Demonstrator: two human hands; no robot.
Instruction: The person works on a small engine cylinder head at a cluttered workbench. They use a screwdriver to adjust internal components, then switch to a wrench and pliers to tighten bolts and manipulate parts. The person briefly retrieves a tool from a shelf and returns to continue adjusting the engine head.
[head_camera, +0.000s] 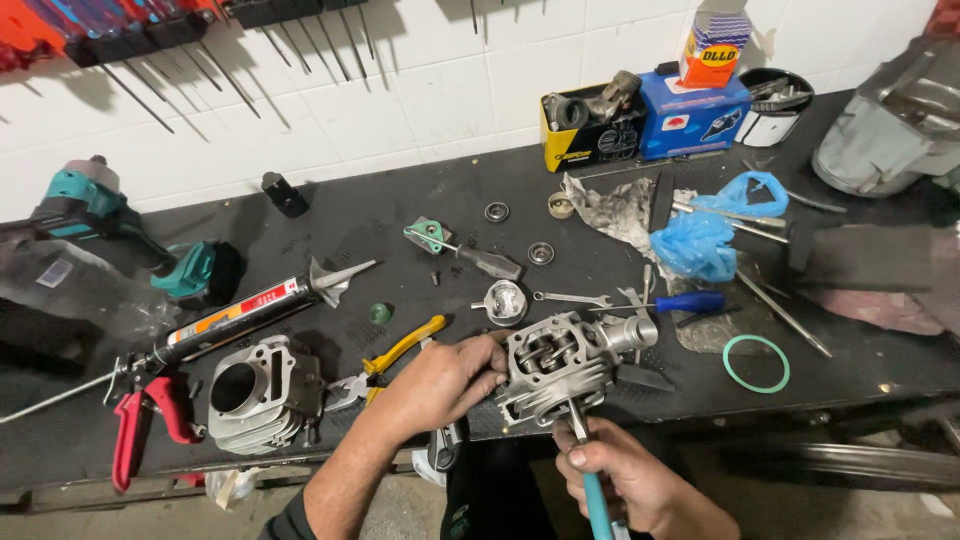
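Observation:
My left hand (440, 383) grips the left side of a grey metal cylinder head (562, 362) and holds it at the front edge of the black workbench (380, 225). My right hand (618, 478) is closed around a tool with a light blue handle (597, 505). Its metal shaft points up into the underside of the cylinder head. A finned engine cylinder (258, 392) stands to the left of my left hand. Yellow-handled pliers (392, 358) lie just behind that hand.
A piston (503, 301), a blue-handled screwdriver (682, 302), a wrench (572, 298), a green ring gasket (756, 363), blue plastic bags (700, 240) and a sealant tube in a red caulking gun (215, 325) lie on the bench. A teal power drill (105, 215) is at left. Boxes (640, 120) stand by the tiled wall.

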